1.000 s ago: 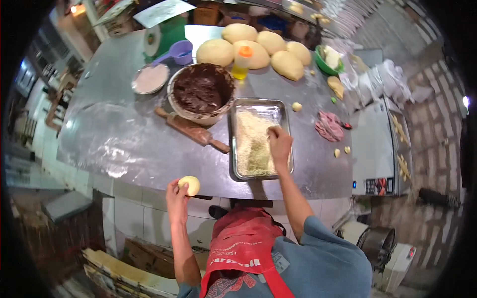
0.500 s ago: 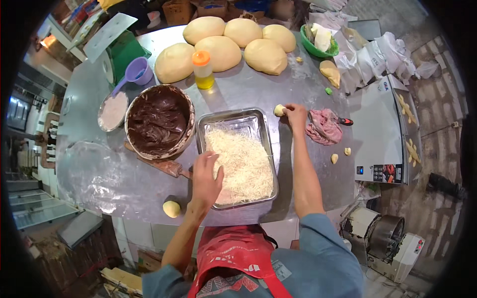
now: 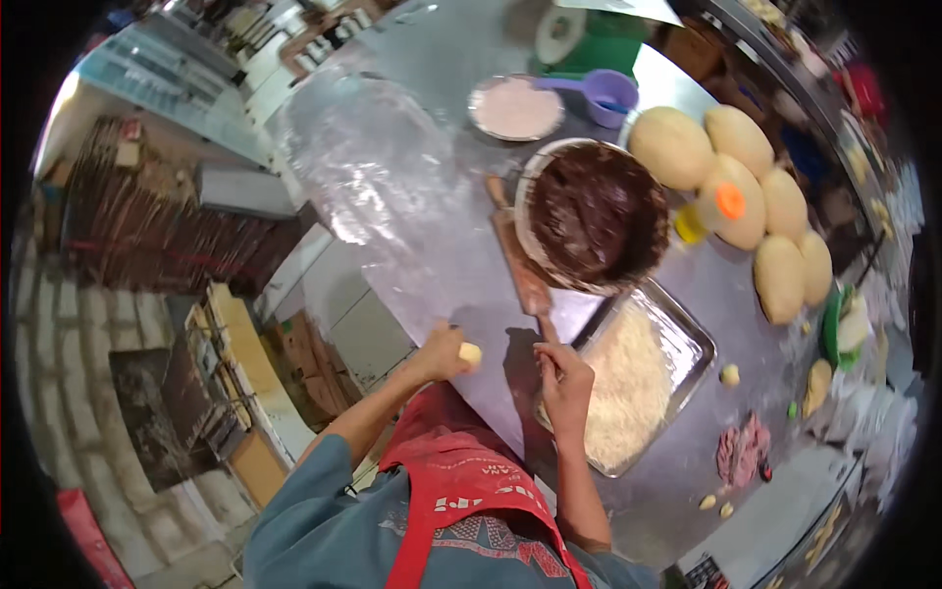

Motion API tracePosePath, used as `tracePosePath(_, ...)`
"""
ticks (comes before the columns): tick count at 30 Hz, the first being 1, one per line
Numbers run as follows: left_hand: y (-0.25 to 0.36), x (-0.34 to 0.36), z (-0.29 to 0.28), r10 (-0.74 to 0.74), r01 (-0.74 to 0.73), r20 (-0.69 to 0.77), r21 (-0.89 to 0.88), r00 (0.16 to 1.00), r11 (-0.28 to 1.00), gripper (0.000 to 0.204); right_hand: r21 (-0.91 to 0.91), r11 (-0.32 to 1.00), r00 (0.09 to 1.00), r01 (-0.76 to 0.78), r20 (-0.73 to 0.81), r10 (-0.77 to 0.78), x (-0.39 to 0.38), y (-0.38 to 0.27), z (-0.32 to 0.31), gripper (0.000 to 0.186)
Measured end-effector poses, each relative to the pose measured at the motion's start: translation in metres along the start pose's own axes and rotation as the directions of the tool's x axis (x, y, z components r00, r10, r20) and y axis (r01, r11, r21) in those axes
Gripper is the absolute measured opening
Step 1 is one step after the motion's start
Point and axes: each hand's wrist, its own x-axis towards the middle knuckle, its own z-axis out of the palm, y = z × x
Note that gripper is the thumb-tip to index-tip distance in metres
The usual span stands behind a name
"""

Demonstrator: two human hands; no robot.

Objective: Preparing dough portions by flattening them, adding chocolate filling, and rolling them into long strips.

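Observation:
At the table's near edge my left hand (image 3: 441,352) is closed around a small pale dough ball (image 3: 471,354). My right hand (image 3: 566,388) has its fingers curled at the near handle of a wooden rolling pin (image 3: 518,260). That pin lies along the left side of a big bowl (image 3: 531,234) of dark brown, glossy paste (image 3: 597,211). Beside my right hand, a metal tray (image 3: 699,346) holds pale fine shreds (image 3: 628,393) that look like grated cheese. Right of the tray sits another small dough piece (image 3: 729,375).
Several large dough mounds (image 3: 672,147) lie at the far right, near an orange-capped bottle (image 3: 728,202). A plate of pinkish powder (image 3: 515,108), a purple dipper (image 3: 610,96) and a green scale (image 3: 594,44) stand at the back. A pink cloth (image 3: 743,452) lies right.
My view has swung left. My right hand has left the small dough piece and come to the rolling pin's handle. My left hand has moved from above the tray and taken the dough ball.

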Motion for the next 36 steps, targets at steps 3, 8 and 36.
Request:
tracePosePath(3,-0.018,0.006,-0.069,-0.257,0.282,0.119,-0.509,0.959,0.813,0.042,-0.044,0.996,0.993,0.071,0.102,-0.067,0.019,-0.013,0.045,0.017)
tracePosePath(8,-0.102,0.030,-0.219,-0.368,0.192,-0.004,-0.849,0.930,0.493,0.034,-0.032,0.999,0.988,0.041,0.150,-0.036,0.079,-0.042,0.129,0.017)
tracePosePath(36,-0.264,0.007,-0.211,-0.494,0.204,-0.120,-0.808,0.861,0.553,0.030,-0.177,0.982,0.998,-0.067,-0.006,0.067,0.233,-0.059,0.375,0.041)
